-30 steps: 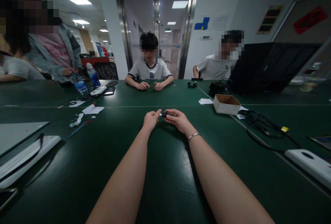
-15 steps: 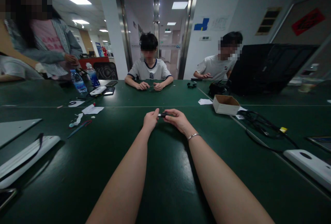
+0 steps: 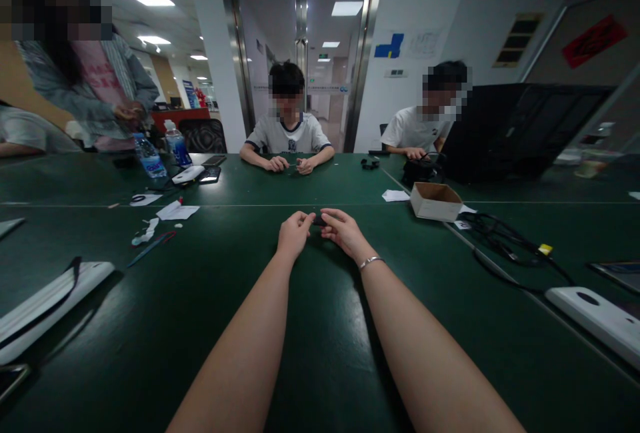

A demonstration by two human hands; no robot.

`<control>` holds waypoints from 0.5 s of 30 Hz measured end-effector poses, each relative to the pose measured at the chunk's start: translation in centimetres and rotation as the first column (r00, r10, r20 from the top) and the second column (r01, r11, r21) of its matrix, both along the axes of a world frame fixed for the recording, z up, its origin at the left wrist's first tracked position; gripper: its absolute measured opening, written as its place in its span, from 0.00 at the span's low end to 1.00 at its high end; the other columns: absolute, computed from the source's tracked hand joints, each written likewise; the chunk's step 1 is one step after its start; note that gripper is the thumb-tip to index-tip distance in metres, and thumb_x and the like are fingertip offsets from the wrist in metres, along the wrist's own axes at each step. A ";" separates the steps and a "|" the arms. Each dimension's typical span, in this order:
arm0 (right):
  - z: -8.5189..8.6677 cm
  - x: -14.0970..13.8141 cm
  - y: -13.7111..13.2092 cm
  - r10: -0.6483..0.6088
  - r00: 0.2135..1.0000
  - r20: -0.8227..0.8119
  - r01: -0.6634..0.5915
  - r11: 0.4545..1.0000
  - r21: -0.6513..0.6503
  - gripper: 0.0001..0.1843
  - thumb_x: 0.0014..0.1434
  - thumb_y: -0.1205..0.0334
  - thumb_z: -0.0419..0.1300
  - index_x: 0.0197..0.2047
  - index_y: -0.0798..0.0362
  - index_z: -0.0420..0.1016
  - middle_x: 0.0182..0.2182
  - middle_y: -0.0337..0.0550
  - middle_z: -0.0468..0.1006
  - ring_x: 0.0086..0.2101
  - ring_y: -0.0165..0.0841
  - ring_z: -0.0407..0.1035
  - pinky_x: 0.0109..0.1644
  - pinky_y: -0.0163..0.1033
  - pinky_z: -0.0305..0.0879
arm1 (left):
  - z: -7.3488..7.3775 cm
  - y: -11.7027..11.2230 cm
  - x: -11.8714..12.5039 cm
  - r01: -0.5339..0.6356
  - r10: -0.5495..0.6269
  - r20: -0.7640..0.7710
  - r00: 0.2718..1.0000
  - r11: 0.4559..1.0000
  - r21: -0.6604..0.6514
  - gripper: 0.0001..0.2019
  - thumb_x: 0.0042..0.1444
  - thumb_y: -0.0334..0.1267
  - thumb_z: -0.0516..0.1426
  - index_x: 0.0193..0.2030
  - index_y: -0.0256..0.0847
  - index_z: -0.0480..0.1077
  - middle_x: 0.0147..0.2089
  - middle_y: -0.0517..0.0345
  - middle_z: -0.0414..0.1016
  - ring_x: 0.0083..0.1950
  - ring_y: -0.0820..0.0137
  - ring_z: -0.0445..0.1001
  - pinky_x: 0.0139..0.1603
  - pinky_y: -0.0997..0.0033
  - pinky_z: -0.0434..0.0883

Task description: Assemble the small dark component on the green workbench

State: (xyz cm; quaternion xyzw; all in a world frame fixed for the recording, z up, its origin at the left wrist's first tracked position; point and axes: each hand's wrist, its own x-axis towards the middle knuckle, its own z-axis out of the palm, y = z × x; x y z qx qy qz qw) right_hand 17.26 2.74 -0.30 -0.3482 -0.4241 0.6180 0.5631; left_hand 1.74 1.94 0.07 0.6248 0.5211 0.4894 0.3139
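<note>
A small black USB flash drive [image 3: 319,220] is held between my two hands, just above the green table [image 3: 325,326]. My left hand [image 3: 294,232] pinches its left end with thumb and finger. From the other side, my right hand [image 3: 344,230], below a silver bracelet, grips the black body with thumb and fingertips. The metal plug is out of sight now; I cannot tell whether my left fingers or a cap cover it.
Left of my hands lie papers [image 3: 179,210], tweezers [image 3: 150,250] and a long white device [image 3: 55,306]. To the right are a small open cardboard box [image 3: 436,202], coiled black cables [image 3: 505,236] and a white power strip [image 3: 595,320]. Several people are around the table.
My left thumb and finger have moved right and closed on the drive's left end; its silver plug, visible before, is now hidden. At left, a grey flat panel has been drawn back toward the edge.
</note>
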 end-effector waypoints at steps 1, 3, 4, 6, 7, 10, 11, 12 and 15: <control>0.0 0.0 0.0 -0.005 1.000 -0.001 0.005 1.000 0.001 0.16 0.48 0.62 0.74 0.40 0.54 0.77 0.27 0.41 0.78 0.21 0.27 0.71 0.28 0.33 0.74 | 0.0 0.1 0.0 0.019 -0.019 0.051 0.998 1.000 -0.004 0.18 0.56 0.55 0.55 0.32 0.41 0.69 0.21 0.62 0.68 0.24 0.72 0.66 0.28 0.74 0.61; 0.0 0.0 0.0 -0.003 1.000 -0.012 0.003 1.000 0.000 0.15 0.48 0.61 0.74 0.38 0.54 0.78 0.26 0.40 0.78 0.21 0.27 0.70 0.28 0.33 0.74 | -0.1 0.3 0.1 0.066 -0.061 0.169 0.984 0.997 -0.028 0.17 0.55 0.53 0.56 0.34 0.39 0.70 0.25 0.59 0.70 0.26 0.72 0.68 0.28 0.74 0.63; 0.0 0.0 0.0 -0.003 1.000 -0.023 0.003 1.000 -0.001 0.15 0.48 0.60 0.74 0.37 0.54 0.78 0.26 0.40 0.77 0.21 0.27 0.71 0.28 0.33 0.74 | -0.1 0.4 0.2 0.089 -0.078 0.222 0.972 0.995 -0.039 0.17 0.54 0.52 0.56 0.35 0.39 0.71 0.26 0.58 0.71 0.27 0.72 0.69 0.29 0.74 0.64; 0.0 0.1 0.0 0.000 0.999 -0.047 0.000 1.000 -0.003 0.15 0.46 0.59 0.75 0.35 0.54 0.78 0.26 0.41 0.77 0.23 0.28 0.71 0.28 0.33 0.74 | 0.0 0.5 0.3 0.126 -0.104 0.295 0.950 0.991 -0.054 0.17 0.51 0.51 0.59 0.36 0.37 0.71 0.28 0.56 0.72 0.29 0.71 0.70 0.29 0.74 0.65; 0.0 0.1 0.1 0.002 0.999 -0.054 -0.002 1.000 -0.005 0.16 0.46 0.58 0.76 0.35 0.54 0.78 0.26 0.42 0.77 0.23 0.28 0.71 0.28 0.33 0.74 | 0.0 0.5 0.3 0.138 -0.114 0.314 0.943 0.989 -0.054 0.17 0.50 0.50 0.60 0.36 0.37 0.71 0.29 0.56 0.73 0.30 0.71 0.71 0.30 0.75 0.65; -0.1 0.2 0.1 -0.002 0.999 -0.050 0.002 1.000 -0.015 0.18 0.44 0.57 0.77 0.34 0.55 0.77 0.25 0.42 0.77 0.24 0.28 0.71 0.28 0.33 0.74 | 0.1 0.5 0.3 0.148 -0.127 0.315 0.940 0.988 -0.043 0.17 0.48 0.50 0.62 0.35 0.37 0.71 0.28 0.56 0.72 0.30 0.72 0.70 0.29 0.74 0.65; -0.1 0.2 0.1 -0.003 0.999 -0.044 0.003 1.000 -0.014 0.18 0.43 0.57 0.77 0.34 0.55 0.77 0.26 0.42 0.77 0.24 0.28 0.71 0.29 0.33 0.74 | 0.0 0.5 0.2 0.143 -0.124 0.304 0.945 0.989 -0.042 0.17 0.48 0.51 0.61 0.34 0.37 0.71 0.27 0.57 0.72 0.29 0.72 0.69 0.29 0.74 0.65; -0.1 0.2 0.1 -0.003 0.999 -0.036 0.003 1.000 -0.010 0.18 0.43 0.57 0.77 0.34 0.55 0.78 0.26 0.41 0.77 0.24 0.28 0.71 0.29 0.33 0.74 | -0.1 0.6 0.2 0.136 -0.119 0.289 0.950 0.990 -0.042 0.18 0.48 0.52 0.61 0.33 0.37 0.70 0.27 0.57 0.71 0.28 0.72 0.69 0.29 0.74 0.65; -0.2 0.3 0.1 0.007 1.000 -0.016 -0.007 1.000 0.011 0.17 0.44 0.57 0.76 0.35 0.55 0.78 0.26 0.41 0.77 0.24 0.27 0.71 0.31 0.33 0.75 | -0.5 0.8 0.0 0.111 -0.097 0.246 0.964 0.993 -0.044 0.19 0.50 0.54 0.59 0.30 0.38 0.68 0.25 0.59 0.69 0.27 0.73 0.67 0.28 0.74 0.64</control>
